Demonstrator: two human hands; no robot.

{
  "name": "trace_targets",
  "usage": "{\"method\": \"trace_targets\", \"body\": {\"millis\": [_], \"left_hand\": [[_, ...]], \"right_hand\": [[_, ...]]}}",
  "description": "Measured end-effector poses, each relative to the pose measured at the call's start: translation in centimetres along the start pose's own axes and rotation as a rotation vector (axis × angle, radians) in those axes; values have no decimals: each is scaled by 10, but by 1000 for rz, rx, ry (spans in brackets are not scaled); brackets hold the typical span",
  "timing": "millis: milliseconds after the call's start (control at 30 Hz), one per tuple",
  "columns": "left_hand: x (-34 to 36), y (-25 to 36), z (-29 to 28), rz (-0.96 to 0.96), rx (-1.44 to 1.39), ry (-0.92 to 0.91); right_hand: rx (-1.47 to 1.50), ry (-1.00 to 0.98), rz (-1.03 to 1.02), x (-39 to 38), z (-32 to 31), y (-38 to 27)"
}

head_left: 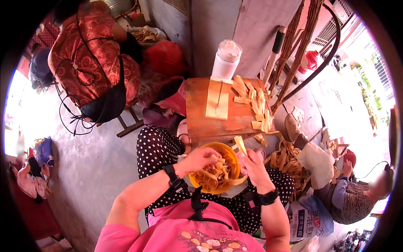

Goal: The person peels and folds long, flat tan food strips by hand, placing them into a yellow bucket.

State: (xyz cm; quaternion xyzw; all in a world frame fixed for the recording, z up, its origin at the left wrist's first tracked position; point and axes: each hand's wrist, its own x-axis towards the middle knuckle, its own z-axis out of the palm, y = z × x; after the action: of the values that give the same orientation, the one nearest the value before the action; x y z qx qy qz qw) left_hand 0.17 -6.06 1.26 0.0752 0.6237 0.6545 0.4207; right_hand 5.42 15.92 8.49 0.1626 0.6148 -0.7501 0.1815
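Note:
My right hand (254, 166) grips a pale yellow folded strip (240, 145) that sticks up past its fingertips, at the right rim of a yellow bowl (194, 181). A longer tan strip trails below that hand. Over the bowl's left side, my left hand (200, 159) has its fingers bent together; whatever they may hold is hidden. Curled tan strips (215, 176) fill the bowl, which sits between my knees. Ahead stands a small wooden table (197, 94), bearing a pale flat board (217, 101) with a thin dark line and several folded strips (258, 98).
A white lidded container (225, 63) stands at the table's far edge. Loose tan strips (287, 161) lie heaped at right. One person (94, 59) sits at far left, another (357, 201) at right. Wooden poles (300, 54) lean beside the table.

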Motion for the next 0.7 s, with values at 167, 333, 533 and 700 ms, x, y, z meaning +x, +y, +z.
{"method": "trace_targets", "body": {"millis": [167,333,533,700], "left_hand": [[-9,18,31,397,691,275],[-26,77,52,794,765,253],[-34,82,18,554,727,71],[-52,106,28,626,901,-81]], "right_hand": [[-514,-5,-164,-15,-18,2],[-612,-115,-164,-25,0,-14],[-530,-185,48,-36,-20,-39],[-527,-316,-93,-42,-20,-60]]}}
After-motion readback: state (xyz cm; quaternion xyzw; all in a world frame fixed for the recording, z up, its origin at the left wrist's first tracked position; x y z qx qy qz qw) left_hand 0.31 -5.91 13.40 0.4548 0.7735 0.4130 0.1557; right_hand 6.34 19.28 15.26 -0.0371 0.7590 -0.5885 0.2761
